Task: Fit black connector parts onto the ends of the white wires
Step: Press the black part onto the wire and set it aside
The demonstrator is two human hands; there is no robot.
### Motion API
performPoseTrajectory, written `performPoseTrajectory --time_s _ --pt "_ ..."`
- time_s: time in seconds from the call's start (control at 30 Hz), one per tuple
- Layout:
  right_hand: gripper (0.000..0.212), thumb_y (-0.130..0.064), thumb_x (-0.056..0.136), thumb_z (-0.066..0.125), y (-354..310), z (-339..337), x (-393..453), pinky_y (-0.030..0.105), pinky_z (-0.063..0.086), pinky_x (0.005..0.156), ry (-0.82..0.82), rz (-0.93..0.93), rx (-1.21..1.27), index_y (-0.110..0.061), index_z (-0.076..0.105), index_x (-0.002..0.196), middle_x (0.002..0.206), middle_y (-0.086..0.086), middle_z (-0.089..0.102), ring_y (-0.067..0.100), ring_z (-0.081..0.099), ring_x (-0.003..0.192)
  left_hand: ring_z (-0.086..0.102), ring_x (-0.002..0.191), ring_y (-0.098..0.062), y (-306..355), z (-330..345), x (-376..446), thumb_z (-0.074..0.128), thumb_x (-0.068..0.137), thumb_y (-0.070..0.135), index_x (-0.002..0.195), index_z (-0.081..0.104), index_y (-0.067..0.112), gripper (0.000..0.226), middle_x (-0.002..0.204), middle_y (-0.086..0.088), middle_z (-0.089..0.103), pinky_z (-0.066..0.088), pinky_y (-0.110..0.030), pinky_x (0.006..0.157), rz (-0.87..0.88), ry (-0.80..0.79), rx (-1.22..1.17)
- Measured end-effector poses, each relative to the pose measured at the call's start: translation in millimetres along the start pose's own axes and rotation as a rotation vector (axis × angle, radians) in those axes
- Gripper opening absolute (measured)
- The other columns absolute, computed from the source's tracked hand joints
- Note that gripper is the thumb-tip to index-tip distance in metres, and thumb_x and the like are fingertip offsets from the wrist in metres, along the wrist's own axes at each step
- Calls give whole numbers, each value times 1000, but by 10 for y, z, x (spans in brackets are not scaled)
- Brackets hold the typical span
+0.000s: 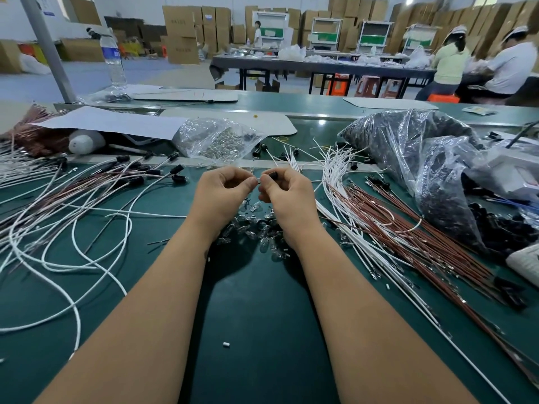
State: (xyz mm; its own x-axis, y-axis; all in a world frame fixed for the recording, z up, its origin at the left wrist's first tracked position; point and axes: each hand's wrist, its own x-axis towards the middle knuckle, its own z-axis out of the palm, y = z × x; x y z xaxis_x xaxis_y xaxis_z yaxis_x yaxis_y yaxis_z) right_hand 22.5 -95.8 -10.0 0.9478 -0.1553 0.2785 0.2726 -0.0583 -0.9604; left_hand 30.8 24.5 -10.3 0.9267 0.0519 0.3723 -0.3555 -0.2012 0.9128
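We hold a small black connector part (273, 175) pinched in the curled fingers of our right hand (287, 193), just above the green work table (262, 310). Our left hand (223, 191) faces it, fingers curled in a narrow pinch on something tiny that meets the connector between the two hands; it is too small for us to tell what it is.

Directly under our hands lies a heap of small clear glass bulbs (256, 231), mixed with a few dark pieces. To our right a bundle of white wires (335, 170) fans out from the far edge toward us, lying beside and partly under a bundle of reddish-brown wires (423, 243). To our left, finished wires with black connectors on their ends (140, 176) sprawl in loose loops across the table.

Beyond our hands sits a clear plastic bag of bulbs (215, 138), and on the far right a large clear bag of black parts (408, 141), with more black parts spilled near it. A water bottle (112, 58) stands at the far left by a grey post (48, 49). Behind, two people sit at another table (320, 67) before stacked cardboard boxes (180, 33).
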Motion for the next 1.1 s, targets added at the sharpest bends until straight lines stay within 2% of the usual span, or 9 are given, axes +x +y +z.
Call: performPoseTrajectory --time_s 0.1,0.3,0.53,0.6,0.7,0.8,0.93,1.03,1.1 --pt "20 -4 92 61 7 2 -2 35 56 73 -1 9 7 -16 60 76 68 1 61 4 57 55 54 68 -14 5 1 -6 69 86 7 84 70 8 2 76 -13 65 44 -18 61 -8 -8 14" --pt "19 -4 91 62 9 -5 -7 29 55 70 -8 11 26 -17 60 76 68 1 62 3 59 55 53 67 -17 29 8 -25 69 86 5 83 70 5 3 77 -18 66 43 -26 64 9 -10 37" --pt "18 -5 91 61 0 -3 -14 29 54 70 -14 24 9 -15 60 76 72 6 64 13 61 63 48 66 -19 18 35 -30 66 87 3 84 70 0 5 74 -22 63 39 -30 64 -2 -19 54" --pt "15 -4 91 61 -6 1 -25 27 55 69 -28 29 6 -11 61 78 74 8 65 13 62 63 51 66 -20 25 46 -31 66 87 3 85 70 0 6 75 -21 65 42 -32 63 8 -12 66" --pt "13 -2 92 60 -24 12 -47 18 53 60 -37 41 46 -8 60 80 73 9 64 6 62 56 60 71 -19 37 63 -28 65 87 2 88 70 -2 7 82 -21 70 52 -36 71 18 7 56" --pt "7 0 92 59 -47 4 -57 14 50 57 -38 59 118 -4 61 86 74 9 64 3 61 54 63 74 -18 49 67 -34 66 87 4 90 71 -2 8 83 -18 71 54 -37 77 24 6 40" --pt "2 -3 92 61 -72 -24 -29 15 50 60 -26 48 168 -4 62 91 77 9 65 4 62 56 64 74 -17 77 25 -14 69 86 9 89 73 7 5 83 -14 73 54 -33 74 53 -4 58" --pt "3 -6 91 64 -76 -50 -10 16 51 61 15 60 213 -7 63 88 73 6 64 5 61 58 63 70 -10 62 -35 12 72 84 8 92 72 5 9 81 -10 72 53 -23 70 60 -3 81" --pt "5 -6 90 65 -77 -56 -6 17 51 61 18 71 230 -9 63 86 72 4 64 5 61 59 63 69 -11 58 -56 14 72 83 8 90 72 7 7 79 -8 71 53 -22 69 79 -8 99"
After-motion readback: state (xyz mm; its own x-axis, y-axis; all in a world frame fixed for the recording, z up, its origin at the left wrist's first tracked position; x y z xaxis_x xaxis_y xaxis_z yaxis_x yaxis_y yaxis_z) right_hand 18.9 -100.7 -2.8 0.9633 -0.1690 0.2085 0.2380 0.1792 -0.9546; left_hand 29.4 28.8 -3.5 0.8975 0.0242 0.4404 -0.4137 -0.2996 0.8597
